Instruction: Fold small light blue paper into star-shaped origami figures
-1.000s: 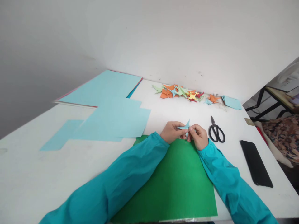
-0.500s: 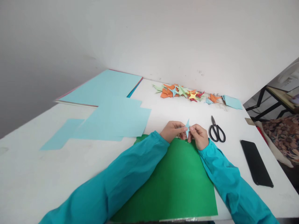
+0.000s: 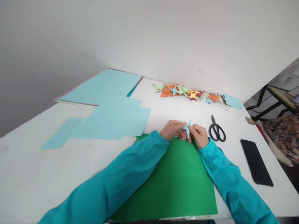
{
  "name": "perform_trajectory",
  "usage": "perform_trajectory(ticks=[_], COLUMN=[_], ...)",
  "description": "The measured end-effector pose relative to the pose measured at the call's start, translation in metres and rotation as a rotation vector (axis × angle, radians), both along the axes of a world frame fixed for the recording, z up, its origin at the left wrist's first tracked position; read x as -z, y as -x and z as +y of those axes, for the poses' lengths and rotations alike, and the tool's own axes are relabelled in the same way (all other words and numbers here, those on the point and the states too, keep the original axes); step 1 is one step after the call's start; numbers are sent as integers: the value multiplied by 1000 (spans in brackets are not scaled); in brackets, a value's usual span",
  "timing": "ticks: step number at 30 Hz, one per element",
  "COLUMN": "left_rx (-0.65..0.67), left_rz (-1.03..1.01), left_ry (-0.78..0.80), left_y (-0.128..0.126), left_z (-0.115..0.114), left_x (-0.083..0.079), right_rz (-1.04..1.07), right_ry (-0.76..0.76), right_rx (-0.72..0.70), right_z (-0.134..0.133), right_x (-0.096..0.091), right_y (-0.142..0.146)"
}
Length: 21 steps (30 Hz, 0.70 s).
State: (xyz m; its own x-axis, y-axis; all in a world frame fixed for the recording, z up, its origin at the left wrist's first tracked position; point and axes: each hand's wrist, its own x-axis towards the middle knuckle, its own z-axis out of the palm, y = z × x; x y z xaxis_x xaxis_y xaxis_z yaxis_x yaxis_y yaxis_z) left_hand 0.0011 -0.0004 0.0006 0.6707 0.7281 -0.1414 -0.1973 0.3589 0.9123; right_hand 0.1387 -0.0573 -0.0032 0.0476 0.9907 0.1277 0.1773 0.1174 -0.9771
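A small light blue folded paper star (image 3: 188, 128) with pointed tips is held between both hands, over the far edge of a green sheet (image 3: 177, 180). My left hand (image 3: 173, 129) pinches its left side between thumb and fingers. On the opposite side, my right hand (image 3: 198, 134) grips it with the thumb pressed against its face. One tip points up and away from me. The fingers cover part of the star, so its right side is hidden.
Light blue sheets (image 3: 112, 118) spread over the left of the white table (image 3: 77, 168). Several folded paper shapes (image 3: 182, 90) line the wall, near a stack of blue squares (image 3: 233, 101). Black-handled scissors (image 3: 217, 130) and a black phone-like slab (image 3: 256, 162) lie to the right.
The paper star has turned slightly, its upper tip leaning further right and a left point now showing by my left thumb. Both hands stay in nearly the same place.
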Motion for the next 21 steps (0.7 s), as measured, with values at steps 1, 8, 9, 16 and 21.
perform_trajectory(ticks=[1,8,9,16,21], left_rx=[17,46,44,68,201], left_rz=[21,36,38,59,36], left_ry=[-19,-101,-111,-114,-65], left_y=[0,2,2,2,3], left_z=[0,2,2,3,5], left_x=[-1,1,2,1,0], right_rz=[14,35,23,123,270], right_ry=[9,49,51,84,118], right_rx=[-3,-36,-39,-84,-113], right_z=[0,1,1,3,6], right_x=[0,-2,-2,-1,3], right_y=[0,-1,-1,-3,-5])
